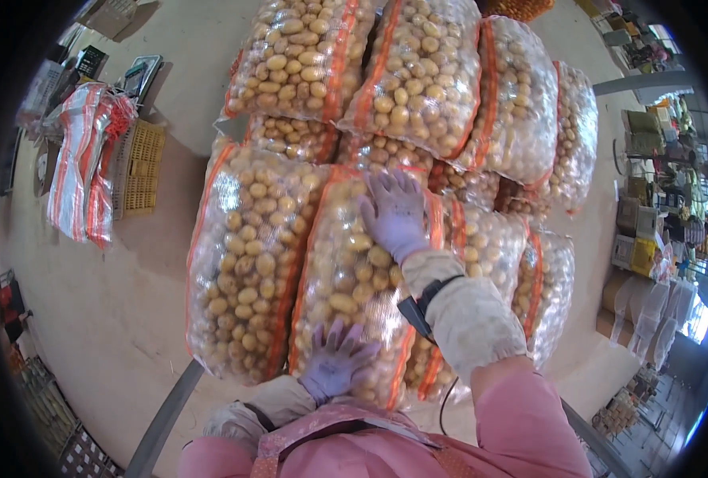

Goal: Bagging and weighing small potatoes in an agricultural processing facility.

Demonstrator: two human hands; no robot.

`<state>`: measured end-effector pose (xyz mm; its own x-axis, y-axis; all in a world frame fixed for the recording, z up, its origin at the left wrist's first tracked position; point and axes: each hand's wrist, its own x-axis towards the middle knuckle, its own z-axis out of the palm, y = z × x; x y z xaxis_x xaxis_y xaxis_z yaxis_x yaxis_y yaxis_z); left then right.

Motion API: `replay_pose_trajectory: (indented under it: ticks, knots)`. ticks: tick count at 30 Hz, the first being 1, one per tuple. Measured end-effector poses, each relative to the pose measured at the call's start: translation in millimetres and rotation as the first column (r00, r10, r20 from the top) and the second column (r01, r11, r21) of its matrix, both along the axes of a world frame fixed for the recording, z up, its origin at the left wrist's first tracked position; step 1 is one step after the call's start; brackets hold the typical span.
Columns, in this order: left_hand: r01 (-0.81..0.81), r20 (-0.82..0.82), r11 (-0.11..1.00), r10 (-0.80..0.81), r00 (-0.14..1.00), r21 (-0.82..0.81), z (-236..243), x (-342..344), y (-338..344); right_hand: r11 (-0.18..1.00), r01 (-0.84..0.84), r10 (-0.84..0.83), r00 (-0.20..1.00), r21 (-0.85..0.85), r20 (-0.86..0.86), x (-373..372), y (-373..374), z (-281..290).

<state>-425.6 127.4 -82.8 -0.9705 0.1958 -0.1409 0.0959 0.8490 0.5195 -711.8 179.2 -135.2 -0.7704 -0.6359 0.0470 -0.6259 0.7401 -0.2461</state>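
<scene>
Clear bags of potatoes with red-orange stripes lie stacked in front of me. My right hand, in a lavender glove, rests with fingers spread on the upper part of the middle near bag. My left hand, gloved alike, lies spread on that bag's lower end. Another full bag lies just left of it, and more lie to its right. An upper layer of bags sits behind them.
At the left are striped sacks, a yellow plastic crate and other items on the floor. The right side holds stacked crates and boxes. Curved grey bars show beside the load.
</scene>
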Motion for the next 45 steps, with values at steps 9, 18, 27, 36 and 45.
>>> replay_pose_trajectory:
  ticks: [9, 18, 27, 36, 45]
  knots:
    - [-0.034, 0.001, 0.998, 0.034, 0.999, 0.054, -4.9, 7.3, 4.1, 0.998, -0.03, 0.033, 0.997, -0.046, 0.065, -2.6, 0.8, 8.9]
    - [-0.204, -0.063, 0.964, 0.218, 0.974, 0.172, 8.0, 103.2, 8.1, 0.986, 0.055, -0.014, 0.968, 0.158, -0.25, 13.1, 9.1, -9.9]
    - [-0.893, 0.602, 0.428, 0.679, 0.419, 0.139, 25.9, 400.3, -53.1, 0.836, -0.498, 0.503, 0.863, 0.23, 0.041, 299.8, 14.3, 80.3]
    - [-0.988, 0.709, -0.127, 0.704, -0.026, 0.09, -37.5, 716.9, -83.3, 0.87, -0.408, 0.431, 0.902, 0.276, -0.023, 360.1, 3.1, 66.1]
    - [-0.931, 0.121, 0.363, 0.923, 0.364, 0.029, -114.3, 945.6, -144.5, 0.618, -0.714, 0.402, 0.646, 0.328, 0.649, 630.5, -132.0, 40.8]
